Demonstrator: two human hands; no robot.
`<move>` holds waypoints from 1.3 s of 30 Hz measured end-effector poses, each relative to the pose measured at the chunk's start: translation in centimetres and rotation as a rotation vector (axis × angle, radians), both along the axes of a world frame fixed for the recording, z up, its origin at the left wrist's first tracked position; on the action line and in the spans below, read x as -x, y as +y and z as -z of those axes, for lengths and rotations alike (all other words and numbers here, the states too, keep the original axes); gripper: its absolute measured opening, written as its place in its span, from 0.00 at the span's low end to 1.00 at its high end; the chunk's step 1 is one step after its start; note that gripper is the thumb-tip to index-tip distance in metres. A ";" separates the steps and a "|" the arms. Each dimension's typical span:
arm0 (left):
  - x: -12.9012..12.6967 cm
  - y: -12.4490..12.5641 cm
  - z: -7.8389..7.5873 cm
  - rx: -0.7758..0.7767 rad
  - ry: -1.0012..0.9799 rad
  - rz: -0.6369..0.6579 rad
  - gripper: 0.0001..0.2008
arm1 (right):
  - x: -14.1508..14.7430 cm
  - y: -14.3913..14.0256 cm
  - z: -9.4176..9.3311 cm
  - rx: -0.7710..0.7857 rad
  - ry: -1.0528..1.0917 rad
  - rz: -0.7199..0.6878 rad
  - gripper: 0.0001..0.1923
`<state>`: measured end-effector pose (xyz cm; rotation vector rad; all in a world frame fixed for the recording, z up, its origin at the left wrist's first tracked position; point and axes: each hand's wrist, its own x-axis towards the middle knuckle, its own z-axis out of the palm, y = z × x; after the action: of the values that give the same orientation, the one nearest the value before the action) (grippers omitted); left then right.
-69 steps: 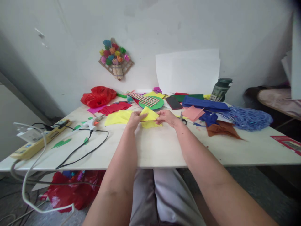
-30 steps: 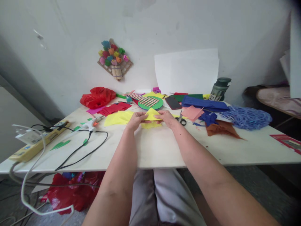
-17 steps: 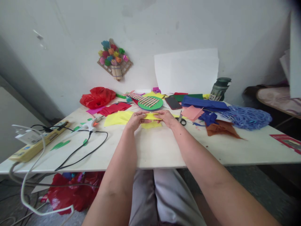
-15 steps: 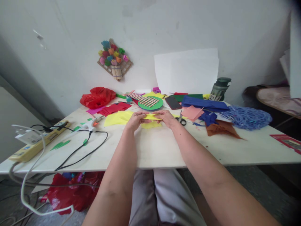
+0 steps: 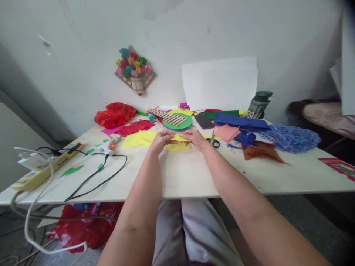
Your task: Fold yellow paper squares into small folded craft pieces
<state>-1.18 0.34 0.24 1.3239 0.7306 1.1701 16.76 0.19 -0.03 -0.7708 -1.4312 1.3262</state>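
Between my hands is a small folded piece of yellow paper [image 5: 180, 138], pinched from both sides. My left hand [image 5: 161, 141] is closed on its left end, and my right hand [image 5: 195, 139] grips its right end. Under and beside the hands lie more yellow sheets [image 5: 138, 139] on the table. Just beyond the fingers rests a green oval piece with a woven stick lattice [image 5: 177, 120]. To the right of my right hand are scissors [image 5: 213, 141] with black handles.
Left: a glue gun [image 5: 107, 147] with its black cord, and a power strip [image 5: 44, 170]. Right: salmon paper squares [image 5: 226, 133], blue paper [image 5: 241, 122], brown paper [image 5: 262, 151], blue yarn [image 5: 294, 138]. Behind stand a phone [image 5: 204, 120] and a dark bottle [image 5: 259, 105]. A red bag [image 5: 115, 114] lies back left.
The fingers have shifted slightly on the folded yellow paper, which is tilted a little differently. Both arms stay in nearly the same place.
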 end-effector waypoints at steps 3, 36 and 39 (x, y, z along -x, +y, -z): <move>-0.2 -0.2 -0.1 -0.071 0.012 -0.015 0.16 | 0.1 0.2 0.1 -0.003 -0.012 0.017 0.18; -1.1 -0.2 0.6 0.081 0.071 -0.151 0.15 | -0.3 0.2 0.3 0.022 -0.145 0.120 0.15; -1.2 -0.3 0.6 0.082 0.057 -0.123 0.16 | -0.2 0.2 0.3 0.048 -0.159 0.131 0.14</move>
<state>-0.03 -0.01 -0.32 1.2623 0.9035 1.1907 16.92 0.35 -0.29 -1.0035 -1.4503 1.2239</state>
